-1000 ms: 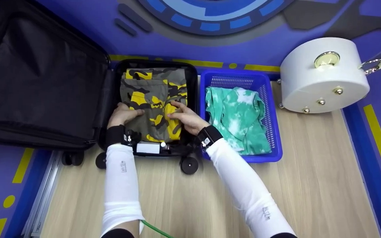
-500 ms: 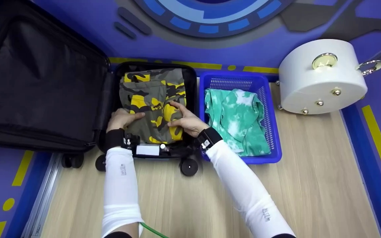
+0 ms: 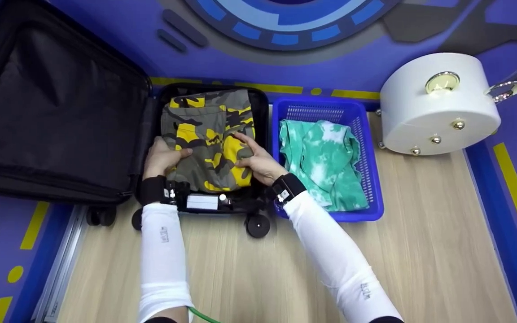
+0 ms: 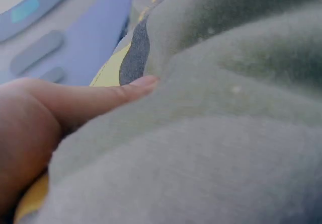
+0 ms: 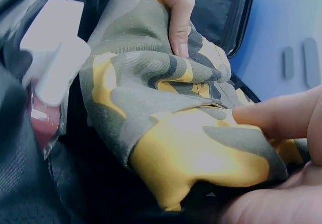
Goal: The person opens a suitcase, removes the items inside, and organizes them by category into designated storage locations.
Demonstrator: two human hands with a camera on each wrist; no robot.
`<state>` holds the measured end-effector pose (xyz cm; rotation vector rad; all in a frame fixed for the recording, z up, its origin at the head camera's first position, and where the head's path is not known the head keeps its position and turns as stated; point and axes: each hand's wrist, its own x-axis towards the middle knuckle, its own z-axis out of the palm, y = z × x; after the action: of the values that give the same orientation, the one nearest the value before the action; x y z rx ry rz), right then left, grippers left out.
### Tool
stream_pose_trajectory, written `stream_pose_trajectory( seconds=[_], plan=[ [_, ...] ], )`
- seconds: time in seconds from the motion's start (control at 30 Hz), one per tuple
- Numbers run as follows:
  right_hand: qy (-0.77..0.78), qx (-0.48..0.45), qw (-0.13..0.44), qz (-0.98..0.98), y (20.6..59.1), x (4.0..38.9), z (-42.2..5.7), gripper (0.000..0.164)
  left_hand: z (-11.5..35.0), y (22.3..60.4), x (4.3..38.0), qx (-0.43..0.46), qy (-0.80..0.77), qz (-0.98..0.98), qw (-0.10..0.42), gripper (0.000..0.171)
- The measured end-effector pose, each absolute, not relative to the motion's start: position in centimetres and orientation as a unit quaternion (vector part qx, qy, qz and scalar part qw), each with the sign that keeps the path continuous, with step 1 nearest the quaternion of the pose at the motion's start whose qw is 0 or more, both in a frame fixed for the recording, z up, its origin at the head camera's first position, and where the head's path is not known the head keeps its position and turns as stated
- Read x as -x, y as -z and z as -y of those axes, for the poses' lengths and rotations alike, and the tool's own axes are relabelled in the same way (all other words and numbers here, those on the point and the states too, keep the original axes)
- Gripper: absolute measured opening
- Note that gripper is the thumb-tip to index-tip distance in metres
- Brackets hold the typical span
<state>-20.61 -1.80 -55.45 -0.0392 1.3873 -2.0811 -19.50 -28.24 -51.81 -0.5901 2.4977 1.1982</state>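
A folded grey, black and yellow camouflage garment lies in the black suitcase's base. At its left side my left hand grips it, the thumb on top and the other fingers hidden at the edge. My right hand holds the opposite side between thumb and fingers. In the right wrist view the near right corner of the cloth bulges up between the fingers, with a dark gap beneath it. Beside the near edge sit a white box and a small white-capped tube with reddish contents.
The suitcase lid stands open at the left. To the right is a blue plastic basket with a green tie-dye cloth in it. Beyond it, a white rounded case with gold studs stands by the wall.
The camouflage garment has shifted slightly toward the back of the suitcase. Both hands have moved a little with it and spread slightly apart.
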Motion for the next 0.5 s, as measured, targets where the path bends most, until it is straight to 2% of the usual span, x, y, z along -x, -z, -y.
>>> stream_pose_trajectory(
  seconds=[0.27, 0.5],
  plan=[
    [0.79, 0.025, 0.296, -0.536, 52.6, 20.4, 0.3, 0.085, 27.8, 49.1, 18.4, 0.157, -0.426, -0.885, 0.102, 0.104],
    [0.795, 0.067, 0.264, -0.542, 49.3, 19.9, -1.1, 0.083, 26.2, 45.6, 16.9, 0.122, -0.41, -0.904, -0.001, 0.097]
  ],
)
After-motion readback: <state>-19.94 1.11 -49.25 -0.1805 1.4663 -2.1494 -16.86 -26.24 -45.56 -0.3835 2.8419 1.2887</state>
